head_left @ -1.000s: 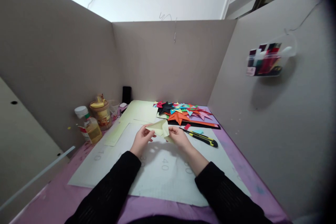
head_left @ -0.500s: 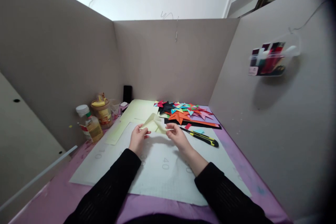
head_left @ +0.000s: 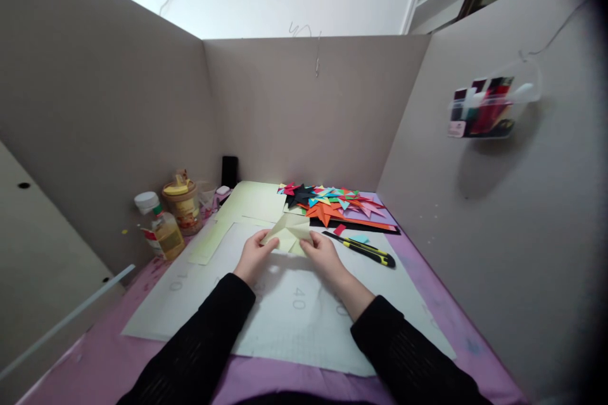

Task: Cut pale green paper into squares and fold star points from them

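Observation:
A pale yellow sheet of folding paper [head_left: 287, 232], partly folded with raised flaps, is held just above the white mat [head_left: 285, 329]. My left hand [head_left: 255, 254] pinches its left edge, thumb on top. On the opposite side my right hand [head_left: 323, 256] grips the right edge between thumb and fingers. Close to the right hand, a yellow and black utility knife [head_left: 365, 250] lies on the mat, beside small red [head_left: 339, 229] and light blue paper scraps [head_left: 360, 238].
Behind the hands lies a pile of colourful folded paper stars [head_left: 327, 205]. Pale yellow sheets [head_left: 256, 199] spread at the back left. A white-capped bottle [head_left: 164, 231], a tub [head_left: 183, 202] and a black phone [head_left: 230, 171] stand along the left. Grey panels [head_left: 308, 101] enclose the table.
Both hands have shifted slightly, the right one now gripping the paper more firmly near its middle. The paper's upright right flap has come down, so it looks flatter.

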`<state>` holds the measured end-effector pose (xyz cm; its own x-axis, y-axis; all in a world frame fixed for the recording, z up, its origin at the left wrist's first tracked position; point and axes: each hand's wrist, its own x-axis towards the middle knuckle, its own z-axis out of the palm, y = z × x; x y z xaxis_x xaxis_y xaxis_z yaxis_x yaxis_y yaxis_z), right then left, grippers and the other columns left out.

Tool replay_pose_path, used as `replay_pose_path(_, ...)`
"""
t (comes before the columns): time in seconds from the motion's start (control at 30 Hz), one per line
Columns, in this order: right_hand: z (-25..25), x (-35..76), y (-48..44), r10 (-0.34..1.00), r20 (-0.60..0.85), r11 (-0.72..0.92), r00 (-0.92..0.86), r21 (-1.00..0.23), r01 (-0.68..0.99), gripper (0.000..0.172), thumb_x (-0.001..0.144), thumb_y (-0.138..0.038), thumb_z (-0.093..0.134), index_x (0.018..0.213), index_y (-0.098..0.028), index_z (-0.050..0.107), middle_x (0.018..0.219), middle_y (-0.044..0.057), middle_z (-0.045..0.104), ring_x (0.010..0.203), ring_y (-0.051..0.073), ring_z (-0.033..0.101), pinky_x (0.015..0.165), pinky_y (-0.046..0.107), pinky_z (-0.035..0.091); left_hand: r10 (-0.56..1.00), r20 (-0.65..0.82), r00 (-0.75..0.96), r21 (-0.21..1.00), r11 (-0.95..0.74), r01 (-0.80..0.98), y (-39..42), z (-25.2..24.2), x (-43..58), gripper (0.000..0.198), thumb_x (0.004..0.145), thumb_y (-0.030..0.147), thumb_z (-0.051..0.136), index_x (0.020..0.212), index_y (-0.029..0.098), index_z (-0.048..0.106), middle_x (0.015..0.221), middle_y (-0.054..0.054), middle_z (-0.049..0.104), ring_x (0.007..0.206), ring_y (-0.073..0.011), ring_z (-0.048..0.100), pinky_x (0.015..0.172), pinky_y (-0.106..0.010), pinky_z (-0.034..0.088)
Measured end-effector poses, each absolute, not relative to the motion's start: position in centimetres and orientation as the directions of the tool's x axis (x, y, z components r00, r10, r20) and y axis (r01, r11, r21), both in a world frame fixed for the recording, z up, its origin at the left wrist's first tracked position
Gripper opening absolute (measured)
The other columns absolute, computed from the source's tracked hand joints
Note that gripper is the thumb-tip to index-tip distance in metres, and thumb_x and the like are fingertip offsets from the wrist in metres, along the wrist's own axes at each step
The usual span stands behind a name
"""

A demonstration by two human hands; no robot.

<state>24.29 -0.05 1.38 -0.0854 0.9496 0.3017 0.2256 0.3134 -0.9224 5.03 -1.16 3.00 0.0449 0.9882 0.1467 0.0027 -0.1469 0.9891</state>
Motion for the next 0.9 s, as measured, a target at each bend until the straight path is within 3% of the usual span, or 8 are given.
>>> replay_pose_path(0.2, 2.4, 24.5, -0.5, 0.955, 0.248, 0.29, -0.163, -0.894, 0.34, 0.016, 0.07, -0.026, 0.053, 0.072, -0.015, 0.064, 0.066, 0.0, 0.059, 0.065, 0.015, 0.052, 0.059, 0.023, 0.038, 0.969, 0.204, 0.142, 0.972, -0.217, 0.089, -0.9, 2.4, 5.0, 0.04, 0.07, 0.038, 0.065, 0.098, 0.009, 0.064, 0.088, -0.009, 0.068, 0.08, -0.0215, 0.061, 0.068, -0.027, 0.046)
replay_pose_path(0.47, 2.4, 23.9, -0.9, 0.956, 0.216, 0.283, -0.198, -0.853, 0.439, 0.011, 0.068, -0.023, 0.052, 0.065, -0.015, 0.06, 0.058, -0.003, 0.052, 0.058, 0.012, 0.047, 0.053, 0.02, 0.032, 0.945, 0.323, 0.042, 0.872, -0.315, 0.375, -0.7, 1.6, 4.9, 0.022, 0.072, 0.035, 0.059, 0.074, 0.014, 0.066, 0.064, 0.001, 0.059, 0.06, -0.0133, 0.051, 0.053, -0.022, 0.036)
replay_pose_path(0.57, 2.3, 24.1, -0.7, 0.959, 0.233, 0.281, -0.163, -0.871, 0.404, 0.013, 0.068, -0.023, 0.053, 0.072, -0.015, 0.063, 0.064, -0.001, 0.058, 0.063, 0.014, 0.05, 0.057, 0.021, 0.036, 0.964, 0.255, 0.079, 0.935, -0.267, 0.232, -1.0, 2.1, 5.1, 0.03, 0.072, 0.04, 0.061, 0.082, 0.013, 0.067, 0.07, -0.002, 0.063, 0.064, -0.0151, 0.054, 0.056, -0.023, 0.04)
replay_pose_path(0.7, 2.1, 24.6, -0.1, 0.963, 0.242, 0.269, -0.121, -0.902, 0.338, 0.017, 0.07, -0.027, 0.055, 0.076, -0.015, 0.065, 0.068, 0.001, 0.06, 0.066, 0.015, 0.053, 0.059, 0.023, 0.039, 0.971, 0.059, 0.231, 0.996, -0.042, -0.078, -1.3, 3.0, 5.3, 0.05, 0.079, 0.054, 0.051, 0.105, 0.012, 0.063, 0.087, -0.009, 0.067, 0.074, -0.0192, 0.06, 0.06, -0.026, 0.045)
replay_pose_path(0.9, 2.2, 24.9, 0.0, 0.961, 0.258, 0.275, -0.1, -0.928, 0.249, 0.017, 0.07, -0.029, 0.057, 0.076, -0.014, 0.065, 0.066, 0.001, 0.06, 0.063, 0.015, 0.052, 0.056, 0.023, 0.039, 0.957, -0.112, 0.269, 0.979, 0.153, -0.136, -1.6, 3.2, 5.3, 0.054, 0.067, 0.045, 0.071, 0.112, 0.018, 0.059, 0.094, -0.008, 0.066, 0.074, -0.0183, 0.061, 0.053, -0.023, 0.046)
